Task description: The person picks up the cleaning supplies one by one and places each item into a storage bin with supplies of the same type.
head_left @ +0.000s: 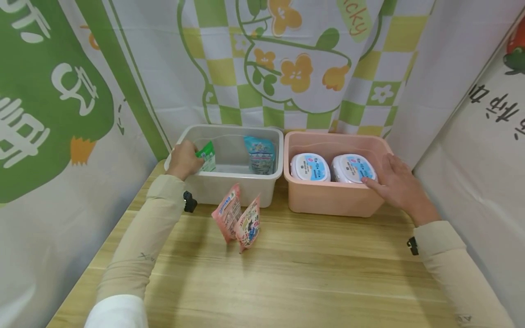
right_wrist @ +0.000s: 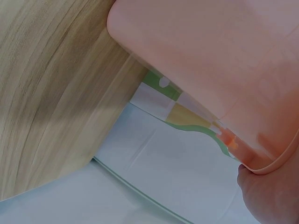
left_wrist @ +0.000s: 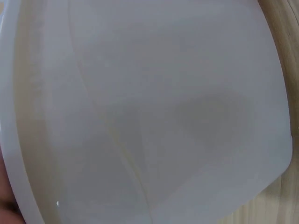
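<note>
My left hand reaches over the left rim of a light grey bin. Its fingers pinch a green and white packet inside, close to that end wall. In the left wrist view the bin's outer wall fills most of the picture, hiding the fingertips; a sliver of hand shows at the lower left. My right hand rests on the right end of a pink bin, with fingers extended along the rim and the thumb over the front corner. Two white-lidded tubs sit inside the pink bin.
A blue packet stands in the grey bin's right end. Two pink packets stand on the wooden table in front of the bins, leaning close together. Patterned cloth hangs behind, with more cloth at both sides.
</note>
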{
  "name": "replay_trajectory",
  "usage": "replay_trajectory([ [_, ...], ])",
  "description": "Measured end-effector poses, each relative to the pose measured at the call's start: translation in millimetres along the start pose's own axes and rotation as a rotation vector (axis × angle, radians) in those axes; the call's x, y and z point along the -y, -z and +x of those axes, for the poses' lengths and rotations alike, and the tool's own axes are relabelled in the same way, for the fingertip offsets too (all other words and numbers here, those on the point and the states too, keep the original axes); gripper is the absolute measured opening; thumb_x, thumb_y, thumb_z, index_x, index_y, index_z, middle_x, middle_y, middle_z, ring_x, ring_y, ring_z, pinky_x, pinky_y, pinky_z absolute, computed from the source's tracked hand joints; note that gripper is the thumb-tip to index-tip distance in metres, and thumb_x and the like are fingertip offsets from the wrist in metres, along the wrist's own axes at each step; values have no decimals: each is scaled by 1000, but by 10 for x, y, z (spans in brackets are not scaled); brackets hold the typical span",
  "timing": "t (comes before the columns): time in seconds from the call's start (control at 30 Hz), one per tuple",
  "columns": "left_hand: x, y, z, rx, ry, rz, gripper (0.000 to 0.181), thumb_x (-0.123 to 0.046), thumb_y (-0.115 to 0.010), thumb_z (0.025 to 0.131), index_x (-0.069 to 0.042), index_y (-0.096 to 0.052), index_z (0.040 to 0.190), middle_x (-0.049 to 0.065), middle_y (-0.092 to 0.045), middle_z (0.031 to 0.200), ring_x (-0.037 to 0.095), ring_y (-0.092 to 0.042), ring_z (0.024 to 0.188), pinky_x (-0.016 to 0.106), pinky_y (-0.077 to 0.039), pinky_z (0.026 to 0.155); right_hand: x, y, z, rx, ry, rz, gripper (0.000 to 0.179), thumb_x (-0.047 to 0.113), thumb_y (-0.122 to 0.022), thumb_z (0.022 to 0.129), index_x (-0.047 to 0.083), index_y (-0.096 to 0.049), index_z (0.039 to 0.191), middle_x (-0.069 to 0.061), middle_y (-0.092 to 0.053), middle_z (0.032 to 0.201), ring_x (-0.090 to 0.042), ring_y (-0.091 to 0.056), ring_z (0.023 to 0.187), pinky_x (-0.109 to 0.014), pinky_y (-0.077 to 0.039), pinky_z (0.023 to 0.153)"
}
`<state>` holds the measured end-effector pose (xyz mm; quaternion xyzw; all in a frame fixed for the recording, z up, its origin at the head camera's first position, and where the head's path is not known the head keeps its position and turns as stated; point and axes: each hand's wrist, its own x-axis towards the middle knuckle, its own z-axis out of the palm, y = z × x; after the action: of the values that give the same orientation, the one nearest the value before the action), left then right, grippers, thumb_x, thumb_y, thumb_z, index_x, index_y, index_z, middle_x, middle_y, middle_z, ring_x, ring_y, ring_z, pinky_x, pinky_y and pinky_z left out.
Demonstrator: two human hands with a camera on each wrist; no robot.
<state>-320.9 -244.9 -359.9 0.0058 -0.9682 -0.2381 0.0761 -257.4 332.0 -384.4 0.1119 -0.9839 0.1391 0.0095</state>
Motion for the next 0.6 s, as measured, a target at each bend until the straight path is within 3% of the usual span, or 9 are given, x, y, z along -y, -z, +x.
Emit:
replay_trajectory([
  [0.27, -10, 23, 3, 18, 21, 19, 18, -8, -68, 91, 9, -68, 84, 30, -73, 100, 39, -62, 91, 52, -54, 82, 0, 7, -2, -3, 4, -5, 109, 67, -43, 105, -11, 6, 163, -40, 1, 170, -57, 0, 159, -70, -5, 128],
  [0.47, 0, 53, -20, 48, 28, 35, 32, -11, -69, 91, -5, -49, 66, 14, -61, 74, 30, -54, 76, 40, -47, 68, 15, 7, -5, -20, 18, -6, 108, 66, -46, 105, -12, -2, 164, -41, -5, 170, -58, -4, 158, -70, -7, 128],
  [0.6, 10, 78, -28, 64, 28, 49, 38, -12, -71, 92, -8, -47, 64, 7, -54, 67, 26, -52, 70, 35, -43, 64, 10, -4, 6, -36, 28, -12, 105, 65, -48, 105, -14, -9, 161, -42, -12, 168, -59, -7, 157, -70, -9, 127],
])
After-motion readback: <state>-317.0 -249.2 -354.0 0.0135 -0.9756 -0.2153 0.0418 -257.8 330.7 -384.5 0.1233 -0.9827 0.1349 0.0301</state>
